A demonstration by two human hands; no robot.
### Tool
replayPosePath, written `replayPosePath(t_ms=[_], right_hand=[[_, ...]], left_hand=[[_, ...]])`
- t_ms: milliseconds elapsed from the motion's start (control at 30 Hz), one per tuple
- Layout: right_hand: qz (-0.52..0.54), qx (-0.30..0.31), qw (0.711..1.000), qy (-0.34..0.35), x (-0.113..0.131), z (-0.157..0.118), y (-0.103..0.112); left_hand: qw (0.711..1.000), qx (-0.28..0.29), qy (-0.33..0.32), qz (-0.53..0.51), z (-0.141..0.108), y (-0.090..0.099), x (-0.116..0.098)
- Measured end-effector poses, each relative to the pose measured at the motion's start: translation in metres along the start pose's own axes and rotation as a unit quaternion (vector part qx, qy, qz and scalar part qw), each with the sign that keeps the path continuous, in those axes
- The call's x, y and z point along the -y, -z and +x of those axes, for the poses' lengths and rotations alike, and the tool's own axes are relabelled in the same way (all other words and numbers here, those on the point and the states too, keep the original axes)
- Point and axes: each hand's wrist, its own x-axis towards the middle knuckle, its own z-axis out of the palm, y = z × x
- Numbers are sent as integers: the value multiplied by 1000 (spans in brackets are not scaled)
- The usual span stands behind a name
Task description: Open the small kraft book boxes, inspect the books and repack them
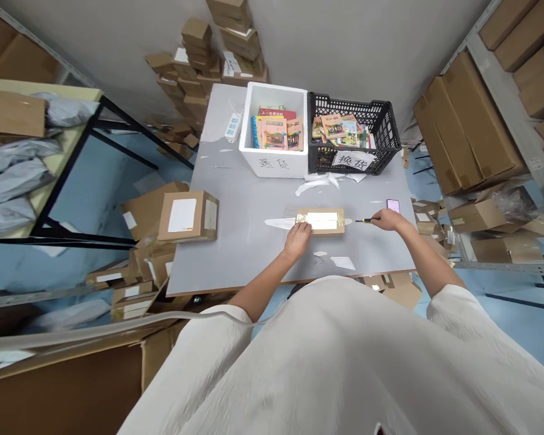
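While the right hand (385,219) is closed around a slim dark tool (365,220), hiding its handle, the left hand (298,238) covers the small carton's (325,225) nine-o'clock end; gripping or merely pressing, I cannot tell. The carton lies on the grey table (238,254), long axis nine to three. At eleven stands a white bin (274,164), at one a black crate (323,161); shelving (480,54) around two is cut off.

Grey desk (245,254) carries 1 white bin (294,166), 1 black crate (318,159), 1 small parcel (321,223), 1 larger carton (185,217) at left edge, 1 phone (393,206), 1 power strip (233,127), paper scraps (343,263).
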Motion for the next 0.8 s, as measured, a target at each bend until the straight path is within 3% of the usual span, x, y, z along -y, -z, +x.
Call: replayPosePath(t_ms=[100, 233, 367, 533, 800], right_hand=[[73, -10, 997, 19, -12, -10, -12], [131, -15, 991, 33, -11, -18, -28], [178, -18, 983, 48, -11, -21, -40], [230, -14, 972, 54, -17, -18, -50], [291, -20, 954, 71, -12, 1, -59]], left_hand=[[1000, 8, 14, 17, 9, 5, -14], [999, 9, -29, 20, 31, 4, -39], [997, 52, -47, 15, 53, -3, -56], [996, 84, -22, 26, 69, -13, -58], [995, 80, -25, 48, 71, -19, -61]])
